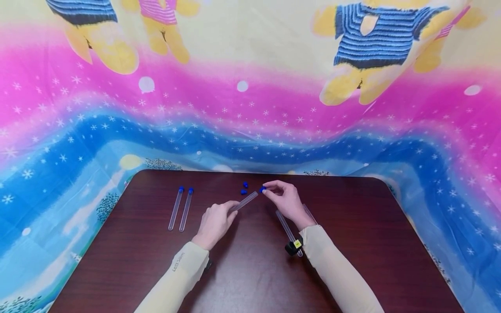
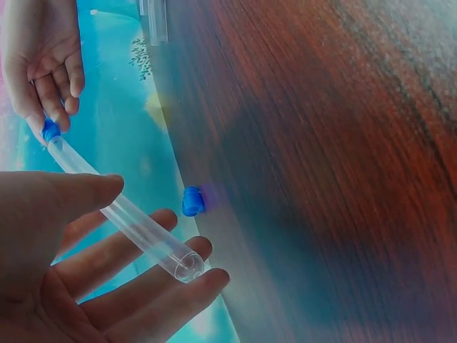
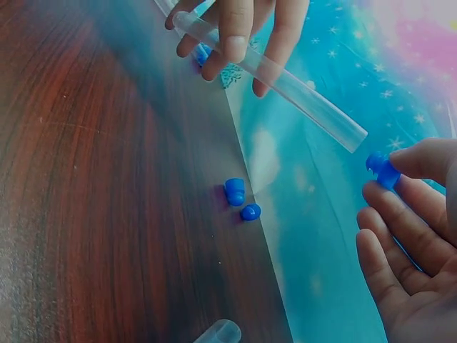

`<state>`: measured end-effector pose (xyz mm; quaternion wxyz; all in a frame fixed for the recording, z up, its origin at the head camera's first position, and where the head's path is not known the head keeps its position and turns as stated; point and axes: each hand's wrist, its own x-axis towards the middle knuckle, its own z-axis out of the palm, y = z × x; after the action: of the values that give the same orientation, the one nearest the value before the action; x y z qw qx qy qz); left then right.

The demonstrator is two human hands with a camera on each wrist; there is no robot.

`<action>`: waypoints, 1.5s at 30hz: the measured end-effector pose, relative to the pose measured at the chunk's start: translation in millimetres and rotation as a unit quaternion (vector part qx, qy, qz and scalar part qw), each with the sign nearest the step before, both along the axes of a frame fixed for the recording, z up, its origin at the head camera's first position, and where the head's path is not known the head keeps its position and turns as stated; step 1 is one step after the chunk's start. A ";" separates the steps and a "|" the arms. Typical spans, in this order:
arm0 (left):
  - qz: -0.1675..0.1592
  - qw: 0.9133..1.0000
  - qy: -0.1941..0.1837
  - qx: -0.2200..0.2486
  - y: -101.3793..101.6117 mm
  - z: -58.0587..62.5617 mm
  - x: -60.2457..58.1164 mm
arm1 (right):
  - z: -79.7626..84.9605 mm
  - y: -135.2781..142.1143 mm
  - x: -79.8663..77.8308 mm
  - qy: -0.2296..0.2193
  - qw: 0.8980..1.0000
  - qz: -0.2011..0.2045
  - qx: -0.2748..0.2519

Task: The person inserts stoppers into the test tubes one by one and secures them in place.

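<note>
My left hand [image 1: 214, 221] holds a clear test tube [image 1: 247, 200] between thumb and fingers, its open mouth tilted up toward the right. In the left wrist view the tube [image 2: 143, 229] crosses the fingers, rounded end nearest the camera. My right hand [image 1: 287, 200] pinches a blue stopper [image 3: 384, 170] between thumb and forefinger. A small gap parts the stopper from the tube's mouth in the right wrist view. Two loose blue stoppers [image 1: 244, 188] lie on the table just beyond the hands.
To the left on the brown table [image 1: 129, 261], two test tubes with blue stoppers [image 1: 185, 211] lie side by side. An unstoppered tube [image 1: 285, 226] lies beneath the right wrist, with another tube [image 1: 309, 214] partly hidden by that arm. A printed cloth [image 1: 242, 113] hangs behind the table.
</note>
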<state>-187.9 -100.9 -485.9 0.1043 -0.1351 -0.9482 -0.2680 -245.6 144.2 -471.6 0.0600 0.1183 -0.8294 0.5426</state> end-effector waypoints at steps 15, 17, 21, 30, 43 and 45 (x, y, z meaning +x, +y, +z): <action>0.001 1.000 0.004 -0.001 2.8 -1.7 -0.7 | -0.9 -6.8 5.1 -0.012 1.000 0.004 0.000; 0.000 1.000 0.005 -0.001 3.3 -1.8 -0.8 | -1.7 -7.8 5.4 -0.010 1.000 0.004 -0.002; 0.001 1.000 0.005 -0.001 4.9 -1.8 -1.0 | -3.6 -9.3 5.2 -0.004 1.000 -0.001 -0.009; -0.004 1.000 0.008 0.006 11.1 -2.2 -0.1 | -4.8 -13.2 4.8 0.024 0.999 -0.016 -0.045; -0.018 1.000 0.005 0.021 18.2 -1.1 2.1 | -10.5 -25.0 9.9 0.049 0.996 -0.055 -0.058; -0.018 1.000 0.005 0.024 18.9 -1.0 2.4 | -11.2 -26.6 10.7 0.052 0.995 -0.054 -0.066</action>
<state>-185.5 -81.9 -487.0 0.1076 -0.1507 -0.9384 -0.2916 -234.9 117.6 -482.8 0.1401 0.0971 -0.7927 0.5853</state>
